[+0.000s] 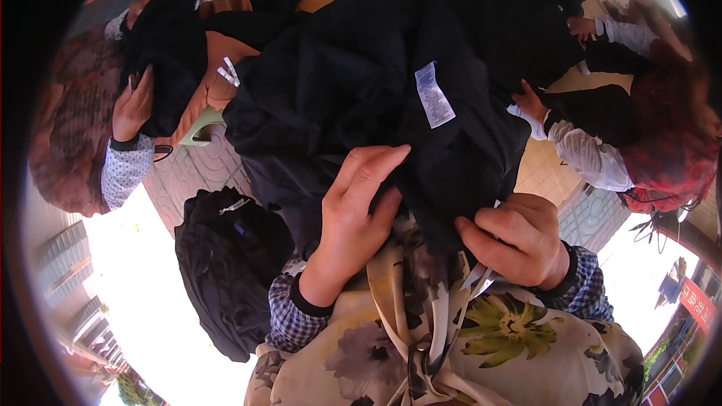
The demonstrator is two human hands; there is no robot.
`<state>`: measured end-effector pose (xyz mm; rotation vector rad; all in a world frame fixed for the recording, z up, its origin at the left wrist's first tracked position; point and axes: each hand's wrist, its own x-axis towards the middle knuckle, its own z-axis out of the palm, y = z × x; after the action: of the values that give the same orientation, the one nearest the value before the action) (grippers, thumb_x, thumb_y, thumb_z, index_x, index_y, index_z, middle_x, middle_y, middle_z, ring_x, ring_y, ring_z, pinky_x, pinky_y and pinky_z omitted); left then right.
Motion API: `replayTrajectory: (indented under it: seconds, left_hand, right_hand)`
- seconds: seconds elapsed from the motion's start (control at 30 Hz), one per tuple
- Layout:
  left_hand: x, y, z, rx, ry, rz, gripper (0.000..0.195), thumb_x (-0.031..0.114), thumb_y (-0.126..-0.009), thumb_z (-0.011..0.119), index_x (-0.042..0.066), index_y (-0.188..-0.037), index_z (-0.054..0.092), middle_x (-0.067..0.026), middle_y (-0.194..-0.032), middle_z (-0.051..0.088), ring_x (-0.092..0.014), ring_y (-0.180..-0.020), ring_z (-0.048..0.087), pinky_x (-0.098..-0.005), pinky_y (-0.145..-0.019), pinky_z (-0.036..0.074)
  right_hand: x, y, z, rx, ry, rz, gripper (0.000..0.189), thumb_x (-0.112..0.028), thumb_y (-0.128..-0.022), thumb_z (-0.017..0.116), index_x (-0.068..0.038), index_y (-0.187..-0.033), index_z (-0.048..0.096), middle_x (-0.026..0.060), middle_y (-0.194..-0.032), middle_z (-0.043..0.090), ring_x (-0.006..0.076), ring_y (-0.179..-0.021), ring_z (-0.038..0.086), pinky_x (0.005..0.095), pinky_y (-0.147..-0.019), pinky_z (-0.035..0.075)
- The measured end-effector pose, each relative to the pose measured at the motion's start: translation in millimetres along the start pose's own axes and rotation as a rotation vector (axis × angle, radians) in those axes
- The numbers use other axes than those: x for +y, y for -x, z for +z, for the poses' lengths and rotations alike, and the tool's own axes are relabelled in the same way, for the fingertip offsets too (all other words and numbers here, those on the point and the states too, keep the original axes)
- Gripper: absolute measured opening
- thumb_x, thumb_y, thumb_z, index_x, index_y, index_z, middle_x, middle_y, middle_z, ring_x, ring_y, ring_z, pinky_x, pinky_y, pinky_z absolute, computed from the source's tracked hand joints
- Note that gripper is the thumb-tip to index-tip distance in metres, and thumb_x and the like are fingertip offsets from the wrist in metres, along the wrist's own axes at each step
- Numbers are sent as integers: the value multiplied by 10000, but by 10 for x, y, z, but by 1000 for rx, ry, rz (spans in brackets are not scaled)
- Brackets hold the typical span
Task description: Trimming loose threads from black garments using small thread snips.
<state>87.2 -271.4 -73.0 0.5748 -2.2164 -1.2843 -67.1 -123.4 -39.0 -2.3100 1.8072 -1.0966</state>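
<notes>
A large black fabric garment [350,73] lies spread out before me, with a white printed care label [434,95] on its upper side. My left hand [358,214] rests at the garment's near part, thumb and fingers pinching a fold of the black cloth. To the right, my right hand [513,237] has its fingers curled on the garment's near edge. Something thin and pale, partly hidden, shows beneath that hand near my floral clothing. Both my forearms wear checked sleeves with dark cuffs.
A dark bundle of cloth [231,270] with a white tag sits at my left. One person in a dotted sleeve [128,169] handles black cloth at the left; people at the right do likewise. A green stool [204,124] stands beyond the bundle.
</notes>
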Motion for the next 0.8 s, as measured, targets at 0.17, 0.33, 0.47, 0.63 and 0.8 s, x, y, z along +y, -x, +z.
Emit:
replayTrajectory:
  seconds: [0.17,0.33,0.47,0.63,0.8]
  left_hand:
    - [-250,-111,-76,103,-140,156,437,-209,-533,564,3,-902,661,-92,-867,528,-210,-731,561,-287,-606,458]
    - [-320,-202,-143,166,-161,171,418,-195,-519,568,5,-875,658,-104,-934,561,-240,-828,579,-297,-664,481]
    - [-263,-705,-218,18,33,138,160,29,-770,692,9,-829,545,-100,-875,598,-216,-856,568,-300,-695,475]
    - [-472,-948,21,-84,458,-352,199,171,-921,606,69,-779,511,84,-678,417,-4,-625,340,-183,-586,276]
    - [-459,-895,86,-80,713,-397,236,183,-925,604,77,-744,497,103,-608,347,-4,-565,262,-205,-507,204]
  right_hand:
    - [48,-172,74,3,-24,26,202,-26,-606,707,0,-801,662,60,-805,531,106,-477,492,239,-386,371]
    - [109,-291,67,23,42,33,218,-7,-609,695,0,-822,651,59,-752,525,125,-499,507,239,-416,382]
    - [334,-380,-26,305,-162,656,123,-33,-761,675,-10,-850,593,8,-688,511,81,-556,487,237,-453,367]
    - [537,-520,-20,584,-845,1238,159,-156,-887,651,-70,-838,526,-80,-580,374,8,-447,310,206,-404,230]
    - [559,-411,-10,667,-828,1286,155,-195,-888,659,-77,-859,562,-90,-567,356,-2,-405,264,192,-384,199]
